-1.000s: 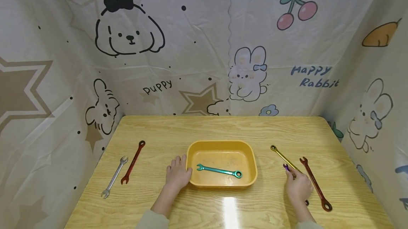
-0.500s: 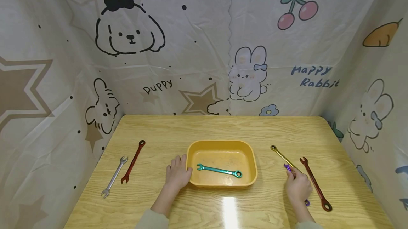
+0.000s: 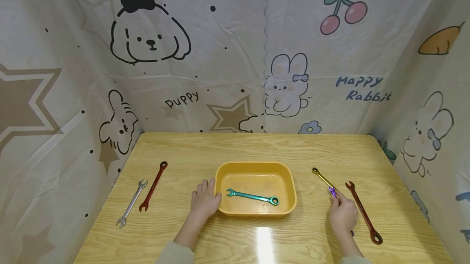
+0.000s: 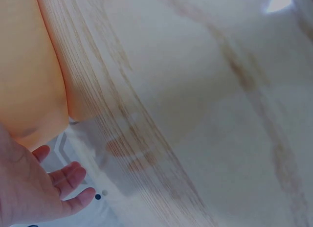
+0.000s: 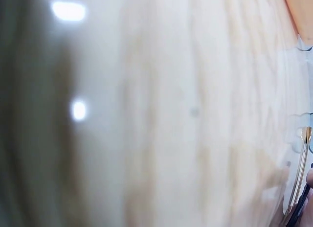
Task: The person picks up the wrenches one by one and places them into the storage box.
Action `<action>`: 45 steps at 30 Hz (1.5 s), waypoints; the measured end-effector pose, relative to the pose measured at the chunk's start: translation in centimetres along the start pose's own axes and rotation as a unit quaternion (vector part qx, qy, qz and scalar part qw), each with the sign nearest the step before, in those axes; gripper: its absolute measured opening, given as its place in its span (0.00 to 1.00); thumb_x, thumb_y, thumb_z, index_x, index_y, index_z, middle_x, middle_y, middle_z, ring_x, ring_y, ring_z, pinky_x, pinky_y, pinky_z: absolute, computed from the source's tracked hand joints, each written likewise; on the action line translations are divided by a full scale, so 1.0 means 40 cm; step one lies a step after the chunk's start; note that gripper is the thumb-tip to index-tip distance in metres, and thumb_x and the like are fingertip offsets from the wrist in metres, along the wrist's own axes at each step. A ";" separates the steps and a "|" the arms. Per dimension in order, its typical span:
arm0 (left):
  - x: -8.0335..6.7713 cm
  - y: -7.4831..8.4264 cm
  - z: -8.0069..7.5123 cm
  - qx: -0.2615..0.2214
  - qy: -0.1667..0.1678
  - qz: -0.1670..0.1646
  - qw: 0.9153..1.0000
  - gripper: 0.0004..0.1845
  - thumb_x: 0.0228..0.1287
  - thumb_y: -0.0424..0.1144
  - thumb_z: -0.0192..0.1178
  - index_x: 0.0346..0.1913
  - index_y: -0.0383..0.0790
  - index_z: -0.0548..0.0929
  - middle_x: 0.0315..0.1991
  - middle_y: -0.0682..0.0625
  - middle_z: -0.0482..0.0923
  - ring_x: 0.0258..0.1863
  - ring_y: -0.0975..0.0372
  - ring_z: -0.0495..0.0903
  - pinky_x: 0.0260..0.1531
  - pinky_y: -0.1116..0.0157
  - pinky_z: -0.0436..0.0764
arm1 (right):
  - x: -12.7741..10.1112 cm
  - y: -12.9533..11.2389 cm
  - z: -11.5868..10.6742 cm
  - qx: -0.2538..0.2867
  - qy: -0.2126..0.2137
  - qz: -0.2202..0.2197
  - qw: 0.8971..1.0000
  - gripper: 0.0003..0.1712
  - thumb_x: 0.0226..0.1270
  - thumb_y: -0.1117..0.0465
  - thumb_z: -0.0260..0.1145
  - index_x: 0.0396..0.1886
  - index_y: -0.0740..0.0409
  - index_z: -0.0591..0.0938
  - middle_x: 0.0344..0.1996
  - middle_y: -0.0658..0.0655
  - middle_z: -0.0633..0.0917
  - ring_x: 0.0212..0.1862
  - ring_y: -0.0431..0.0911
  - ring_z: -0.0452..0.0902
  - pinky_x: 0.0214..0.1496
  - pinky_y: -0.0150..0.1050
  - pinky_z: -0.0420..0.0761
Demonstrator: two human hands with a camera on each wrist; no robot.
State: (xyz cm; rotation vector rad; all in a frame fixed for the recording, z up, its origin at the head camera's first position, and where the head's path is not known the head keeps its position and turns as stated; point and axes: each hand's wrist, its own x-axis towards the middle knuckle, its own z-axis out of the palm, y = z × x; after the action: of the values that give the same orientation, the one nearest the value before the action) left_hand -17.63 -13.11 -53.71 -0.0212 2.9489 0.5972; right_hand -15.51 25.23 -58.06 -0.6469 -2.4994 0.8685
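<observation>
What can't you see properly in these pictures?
- Purple wrench: head view, mostly covered by the right hand; only its ends show.
- Right hand's fingers: right wrist view, cut off by the frame's edge, all blurred.
- Yellow tray: left wrist view, only a blurred corner beside the left hand.
- Wrench markings: too small.

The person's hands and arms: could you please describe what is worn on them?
Both hands are bare: the left hand and right hand show no gloves, rings or watch. Light grey-beige long sleeves cover the forearms, left sleeve and right sleeve, ending short of the wrists.
</observation>
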 end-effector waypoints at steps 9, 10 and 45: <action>0.000 0.004 -0.002 0.002 0.004 -0.002 1.000 0.27 0.62 0.45 0.47 0.63 0.39 0.61 0.54 0.39 0.62 0.49 0.48 0.62 0.45 0.49 0.63 | -0.001 -0.009 0.002 0.010 0.010 -0.015 1.000 0.15 0.63 0.66 0.58 0.48 0.67 0.78 0.30 0.73 0.76 0.35 0.69 0.71 0.31 0.58 0.68; 0.000 0.004 -0.001 0.002 0.005 -0.002 1.000 0.27 0.62 0.45 0.47 0.63 0.39 0.61 0.54 0.39 0.62 0.49 0.49 0.62 0.45 0.49 0.63 | -0.001 -0.009 0.002 0.010 0.011 -0.015 1.000 0.15 0.63 0.66 0.58 0.48 0.67 0.78 0.31 0.73 0.76 0.35 0.69 0.71 0.32 0.58 0.68; -0.002 0.004 -0.002 0.000 0.006 0.002 1.000 0.27 0.62 0.45 0.47 0.63 0.38 0.61 0.53 0.39 0.63 0.49 0.48 0.62 0.46 0.48 0.63 | 0.021 -0.111 -0.013 0.042 0.008 -0.072 0.997 0.16 0.64 0.66 0.59 0.48 0.72 0.78 0.32 0.71 0.76 0.25 0.56 0.70 0.23 0.41 0.64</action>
State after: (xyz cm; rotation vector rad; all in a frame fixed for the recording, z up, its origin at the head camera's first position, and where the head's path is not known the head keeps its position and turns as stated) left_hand -17.57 -13.00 -53.57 -0.0189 2.9606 0.5984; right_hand -17.19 22.85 -54.59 -0.4395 -2.4461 0.9049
